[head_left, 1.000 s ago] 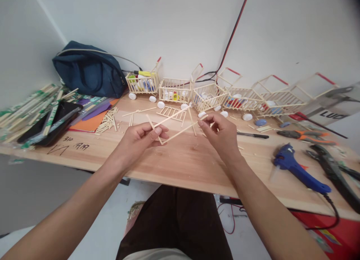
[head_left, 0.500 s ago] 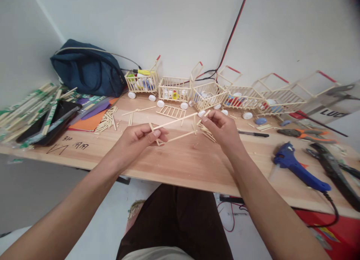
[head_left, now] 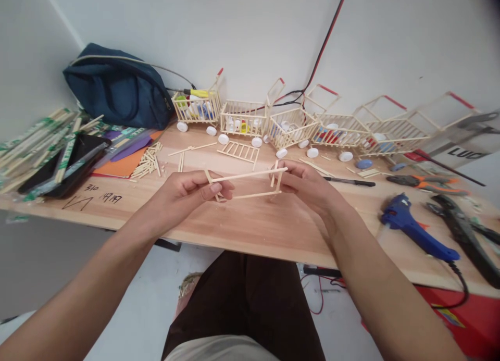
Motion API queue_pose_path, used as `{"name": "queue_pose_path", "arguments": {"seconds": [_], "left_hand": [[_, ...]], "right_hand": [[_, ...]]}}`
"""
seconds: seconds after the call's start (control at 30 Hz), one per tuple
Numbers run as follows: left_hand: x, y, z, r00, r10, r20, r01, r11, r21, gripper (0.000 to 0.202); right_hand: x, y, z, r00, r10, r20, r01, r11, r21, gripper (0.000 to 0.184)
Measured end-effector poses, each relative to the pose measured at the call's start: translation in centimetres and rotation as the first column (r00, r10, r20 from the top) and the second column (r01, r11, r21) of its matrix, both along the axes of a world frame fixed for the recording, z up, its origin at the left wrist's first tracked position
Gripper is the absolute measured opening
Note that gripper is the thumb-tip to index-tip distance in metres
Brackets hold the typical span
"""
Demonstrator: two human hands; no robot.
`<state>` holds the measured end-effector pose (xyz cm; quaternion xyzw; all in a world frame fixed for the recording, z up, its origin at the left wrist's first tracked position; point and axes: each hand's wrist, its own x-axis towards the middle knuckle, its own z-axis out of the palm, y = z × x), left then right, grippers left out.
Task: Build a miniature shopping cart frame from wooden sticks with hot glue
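Observation:
A small rectangular frame of thin wooden sticks (head_left: 250, 174) is held up over the table in front of me. My left hand (head_left: 197, 188) pinches its left end between thumb and fingers. At the opposite end my right hand (head_left: 302, 181) is closed on a short wooden stick (head_left: 275, 168), which stands at the frame's right upright. Whether that stick touches the frame I cannot tell. Behind my hands a flat ladder-like stick panel (head_left: 239, 153) lies on the wood.
Several miniature stick shopping carts (head_left: 244, 119) line the wall. Cut sticks (head_left: 146, 162), wrapped sticks (head_left: 35, 142) and a blue bag (head_left: 117, 90) are to the left. A blue glue gun (head_left: 417, 228), pliers (head_left: 425, 184) and a black pen (head_left: 349, 181) lie right.
My right hand has moved slightly left and down, bringing the short stick to the frame's right end. The frame's right end has swung slightly right and down. My left hand keeps its hold.

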<state>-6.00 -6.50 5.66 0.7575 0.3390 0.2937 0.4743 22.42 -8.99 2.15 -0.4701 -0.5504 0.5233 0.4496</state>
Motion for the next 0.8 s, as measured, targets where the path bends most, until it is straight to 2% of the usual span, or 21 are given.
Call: {"name": "queue_pose_path", "arguments": {"seconds": [0.33,0.8], "left_hand": [[0.14,-0.21,0.44,0.999,0.033,-0.017,-0.034,0.999,-0.012,0.030],[-0.18,-0.08,0.08,0.999,0.042,-0.025,-0.043,0.999,-0.031,0.034]], "right_hand": [[0.09,-0.28,0.17,0.996,0.066,0.057,-0.065,0.998,-0.017,0.029],[0.04,-0.18,0.36,0.997,0.023,0.075,-0.023,1.000,0.003,0.026]]}}
